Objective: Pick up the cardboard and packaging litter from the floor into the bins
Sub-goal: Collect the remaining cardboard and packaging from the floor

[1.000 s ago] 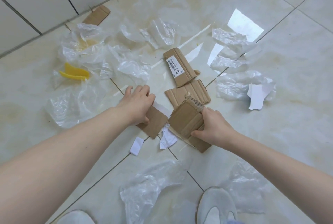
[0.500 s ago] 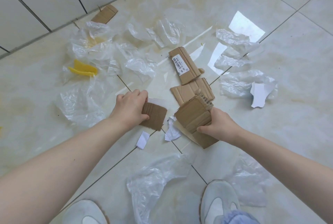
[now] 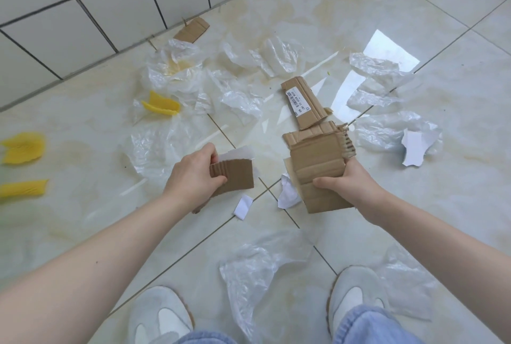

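**Cardboard: both hands loaded, small piece now off the floor**

Cardboard is the job here, and two lots of it are in hand. The left hand (image 3: 193,177) has its fingers (image 3: 206,151) curled over the top edge of a small cardboard piece (image 3: 235,177), thumb under, w/ a white paper scrap (image 3: 237,154) caught behind it. A sec ago that hand was pressed flat on the same piece on the floor (image 3: 456,205); now the piece is lifted clear and tilted up toward the camera. The right hand (image 3: 351,181) grips a stack of cardboard pieces (image 3: 318,169), thumb across the front, fingers hidden behind; the stack has come up a bit too.

Still down, near the middle of the floor: a labelled cardboard strip (image 3: 304,103) just beyond the stack, and a ridged piece (image 3: 318,132) touching its near end. Another cardboard scrap (image 3: 192,29) lies at the far edge by the wall tiles. Plastic film (image 3: 237,97) is scattered all over, white paper bits (image 3: 243,205) sit between the hands, and yellow pieces (image 3: 161,105) lie toward the left edge.

Meaning: pickup of the small piece is done, so it prob. joins the right-hand stack next, freeing the left for the strip. No bins in view, so nothing is binned yet; most of the litter remains.
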